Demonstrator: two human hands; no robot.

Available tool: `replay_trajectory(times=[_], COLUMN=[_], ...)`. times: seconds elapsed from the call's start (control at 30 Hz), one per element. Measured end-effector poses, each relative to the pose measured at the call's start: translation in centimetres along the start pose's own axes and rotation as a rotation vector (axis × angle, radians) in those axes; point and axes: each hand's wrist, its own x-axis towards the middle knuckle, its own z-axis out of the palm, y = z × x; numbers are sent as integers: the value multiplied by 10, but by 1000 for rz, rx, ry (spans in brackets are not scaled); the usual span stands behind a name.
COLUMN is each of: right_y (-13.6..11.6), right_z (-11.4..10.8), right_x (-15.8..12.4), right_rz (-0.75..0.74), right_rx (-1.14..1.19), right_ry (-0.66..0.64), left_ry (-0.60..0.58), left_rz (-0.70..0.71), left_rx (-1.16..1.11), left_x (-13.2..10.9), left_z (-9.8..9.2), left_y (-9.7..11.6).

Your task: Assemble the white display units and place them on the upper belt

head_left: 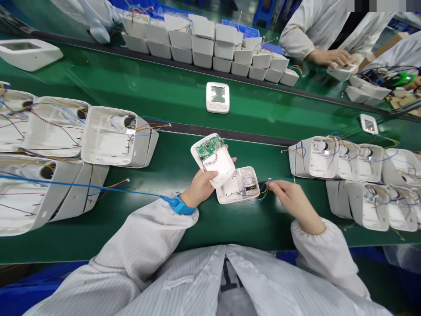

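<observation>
White and tilted, a plastic cover (222,169) is clamped in the fingers of the left hand (202,188), thumb on its inner face, a green circuit board (208,147) showing at its far end. Fingertips of the right hand (292,197) are pinched together on the loose ends of thin coloured wires (264,191), which run from an open white housing (226,191) lying on the green counter (230,228) between the hands. The cover overlaps the housing's left corner in view; whether they touch, I cannot tell. Around the left wrist is a blue strap (180,205) with a blue cord (131,189). Further out, wired housings stand stacked at left (105,136) and right (324,160). Past a dark strip lies a white device with a screen (217,97); beyond it, more stacked housings (202,50) and a co-worker's hand (332,58) on a white casing (342,72).
</observation>
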Motion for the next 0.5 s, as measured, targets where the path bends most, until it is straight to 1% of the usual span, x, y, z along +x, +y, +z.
replay_trajectory(times=[0.1, 0.17, 0.23, 0.33, 0.4, 0.5], right_y=[-18, -35, -51, -68, -72, -70], right_z=[20, 25, 26, 27, 30, 39], right_x=[-1, 4, 12, 28, 38, 47], right_rz=[-83, -120, -144, -106, -68, -48], right_rx=[173, 282, 383, 578, 743, 939], right_ry=[182, 234, 197, 79, 5, -73], left_ry=[115, 175, 173, 88, 55, 45], left_rz=[-107, -180, -228, -234, -205, -168], left_rx=[-282, -424, -487, -478, -451, -415], left_x=[-2, -3, -4, -5, -6, -8], left_z=[5, 7, 6, 2, -1, -2], left_y=[7, 9, 8, 3, 0, -1])
